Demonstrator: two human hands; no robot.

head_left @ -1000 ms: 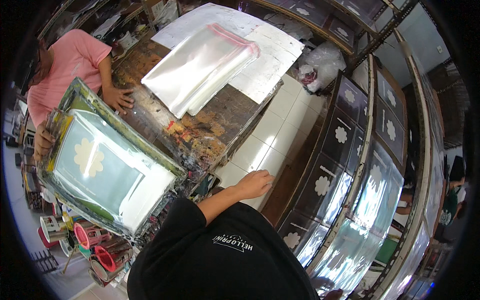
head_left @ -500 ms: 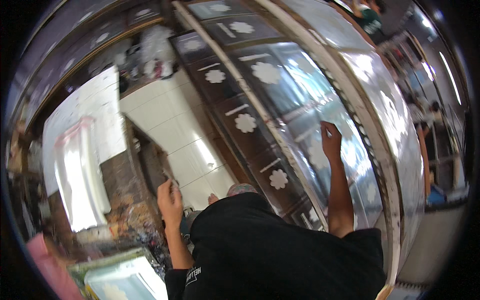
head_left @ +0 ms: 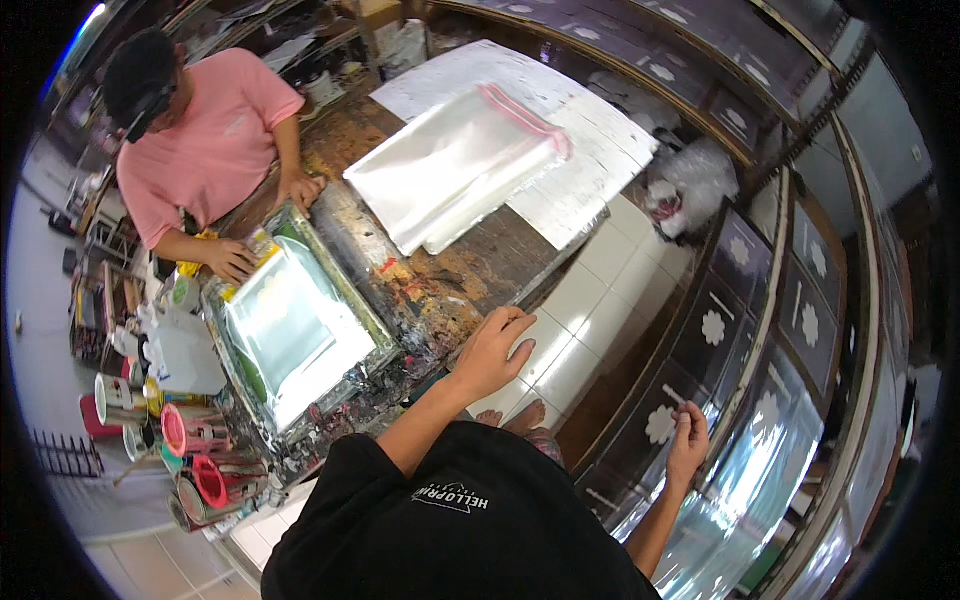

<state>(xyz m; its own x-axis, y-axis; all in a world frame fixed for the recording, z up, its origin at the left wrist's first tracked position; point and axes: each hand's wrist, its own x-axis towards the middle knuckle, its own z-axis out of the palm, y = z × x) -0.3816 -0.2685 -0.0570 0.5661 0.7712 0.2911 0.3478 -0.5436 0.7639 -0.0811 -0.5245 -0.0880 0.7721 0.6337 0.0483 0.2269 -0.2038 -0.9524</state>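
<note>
My left hand [head_left: 492, 353] is held just off the front edge of the paint-stained worktable [head_left: 440, 285], its thumb apart from the fingers and nothing in it. My right hand [head_left: 687, 443] has its fingers drawn together beside a rack of dark panels with white flower prints [head_left: 713, 328]; whether anything thin is between them does not show. Glossy clear plastic film [head_left: 765, 450] covers panels to its right. On the table, a stack of clear plastic bags with a pink edge [head_left: 450, 165] rests on a white board [head_left: 590, 130].
Across the table a co-worker in a pink shirt [head_left: 215, 140] has both hands at a screen-printing frame [head_left: 370, 325]. Paint pots [head_left: 190, 430] and a white jug [head_left: 185, 350] stand at the left. A tiled floor aisle [head_left: 590, 290] runs between table and racks.
My view has swung left, from the racks toward the table, bringing the co-worker and printing frame into sight. My right hand is now lower, away from the middle of the shiny film.
</note>
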